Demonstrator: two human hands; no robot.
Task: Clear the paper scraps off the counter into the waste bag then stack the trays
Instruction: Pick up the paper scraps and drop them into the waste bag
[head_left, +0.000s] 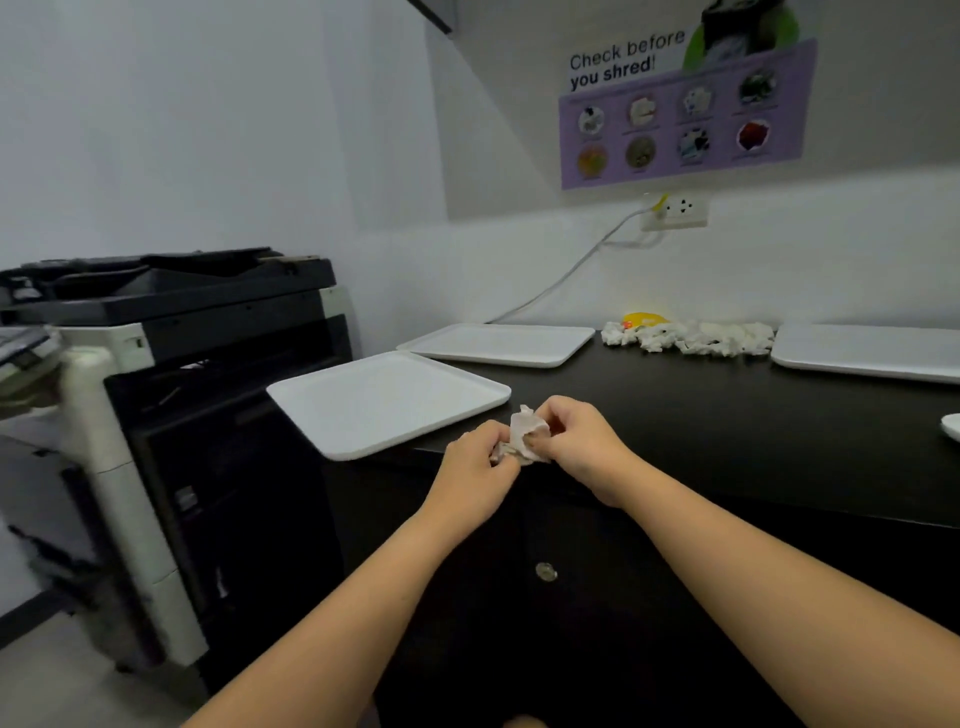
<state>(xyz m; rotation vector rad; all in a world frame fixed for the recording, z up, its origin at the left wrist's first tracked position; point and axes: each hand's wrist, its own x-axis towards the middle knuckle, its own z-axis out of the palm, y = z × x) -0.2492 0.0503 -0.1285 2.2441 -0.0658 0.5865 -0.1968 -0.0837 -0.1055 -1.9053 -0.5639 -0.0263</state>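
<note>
Crumpled white paper scraps (688, 338), heaped at the dark counter's (727, 415) back edge, we judge feather-light, soft and best scooped from beneath, while our left hand (478, 467) and right hand (582, 441) together pinch a small crumpled wad (524, 436) at its front edge.

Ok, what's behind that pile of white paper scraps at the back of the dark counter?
Behind the pile of white paper scraps a yellow object pokes up against the white wall. The pile covers its lower part, so what it is cannot be told.
</note>
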